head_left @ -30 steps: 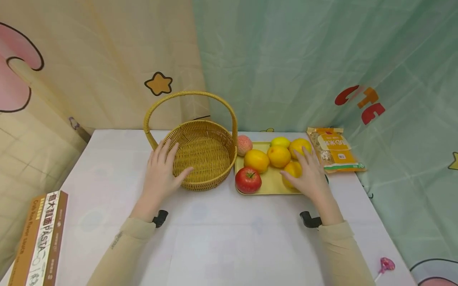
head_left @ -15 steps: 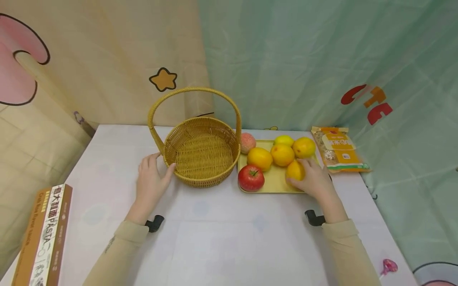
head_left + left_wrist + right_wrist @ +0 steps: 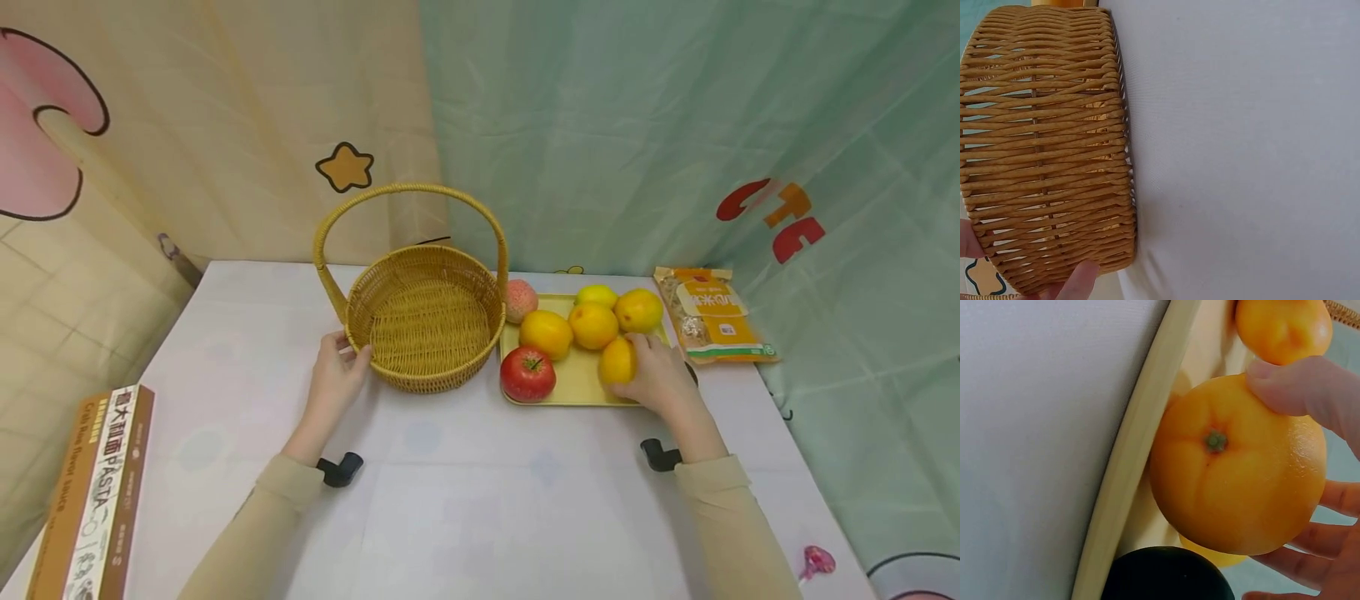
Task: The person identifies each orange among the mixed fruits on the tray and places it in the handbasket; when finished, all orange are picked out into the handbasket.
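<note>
A round wicker basket [image 3: 431, 382] with a tall arched handle stands at the table's back middle. My left hand [image 3: 335, 379] grips its left front rim, thumb on one side and fingers on the other; the left wrist view shows fingertips against the woven wall [image 3: 1047, 156]. On the right, my right hand [image 3: 662, 379] holds an orange [image 3: 617, 362] low over the front right of a yellow tray [image 3: 573, 390]. In the right wrist view the thumb presses the orange's [image 3: 1235, 475] top side, with fingers curled behind it.
Also on the tray are a red apple [image 3: 528, 374], a pinkish round fruit [image 3: 521, 301], a lemon [image 3: 596, 295] and several orange-yellow fruits [image 3: 546, 333]. A dark round thing [image 3: 1169, 575] sits beside the orange. Around are a grain bag [image 3: 716, 321], a pasta box [image 3: 93, 492] and a lollipop [image 3: 817, 560].
My right hand has come down and closed round the orange. The left hand has moved from above the basket's left side to a grip on its rim. The view has shifted slightly.
</note>
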Demonstrator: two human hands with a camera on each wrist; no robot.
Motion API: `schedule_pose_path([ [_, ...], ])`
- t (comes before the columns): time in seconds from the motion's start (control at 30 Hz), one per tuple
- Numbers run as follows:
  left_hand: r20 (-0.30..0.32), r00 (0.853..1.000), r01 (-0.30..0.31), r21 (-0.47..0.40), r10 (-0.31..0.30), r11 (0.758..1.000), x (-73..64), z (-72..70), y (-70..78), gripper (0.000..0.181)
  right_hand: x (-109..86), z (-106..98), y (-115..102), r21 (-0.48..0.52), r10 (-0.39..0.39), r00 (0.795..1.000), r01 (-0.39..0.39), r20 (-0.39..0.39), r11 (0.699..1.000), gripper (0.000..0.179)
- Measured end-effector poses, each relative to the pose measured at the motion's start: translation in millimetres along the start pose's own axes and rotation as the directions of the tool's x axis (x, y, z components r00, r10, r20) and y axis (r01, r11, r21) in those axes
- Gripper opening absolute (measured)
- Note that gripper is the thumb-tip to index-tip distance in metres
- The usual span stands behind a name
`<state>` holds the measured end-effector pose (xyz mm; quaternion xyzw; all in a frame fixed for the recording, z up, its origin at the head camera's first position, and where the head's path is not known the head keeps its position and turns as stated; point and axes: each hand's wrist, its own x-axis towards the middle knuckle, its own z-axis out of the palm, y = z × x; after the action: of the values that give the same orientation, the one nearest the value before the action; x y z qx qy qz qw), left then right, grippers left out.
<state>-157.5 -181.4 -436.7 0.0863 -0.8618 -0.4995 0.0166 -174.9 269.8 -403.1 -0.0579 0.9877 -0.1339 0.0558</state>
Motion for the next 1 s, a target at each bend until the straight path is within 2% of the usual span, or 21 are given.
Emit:
schedule_pose_path([
  [0.27,0.002,0.999,0.034,-0.054,-0.034,0.998,9.4,-1.7,0.0,0.057,0.3,9.2,7.0,0.112,-0.051,0.999,0.053,-0.016,0.992,0.085],
  [0.53,0.044,0.996,0.08,-0.189,-0.073,0.979,13.7,-3.4,-2.5,0.059,0.8,10.0,9.5,0.252,-0.009,1.0,0.007,0.009,0.968,0.088],
  [0.8,0.043,0.995,0.094,-0.245,-0.086,0.965,12.4,-0.6,-1.8,0.059,-2.3,7.3,10.4,0.386,0.03,1.0,-0.03,0.006,0.922,0.094],
  [0.93,0.031,0.994,0.105,-0.274,-0.1,0.956,12.1,1.3,1.9,0.059,-4.8,6.0,10.4,0.466,0.056,0.998,-0.061,0.025,0.883,0.097],
  [1.0,0.026,0.994,0.107,-0.28,-0.104,0.954,12.3,2.1,3.0,0.059,-5.7,6.0,10.0,0.52,0.06,0.998,-0.07,0.035,0.851,0.097],
])
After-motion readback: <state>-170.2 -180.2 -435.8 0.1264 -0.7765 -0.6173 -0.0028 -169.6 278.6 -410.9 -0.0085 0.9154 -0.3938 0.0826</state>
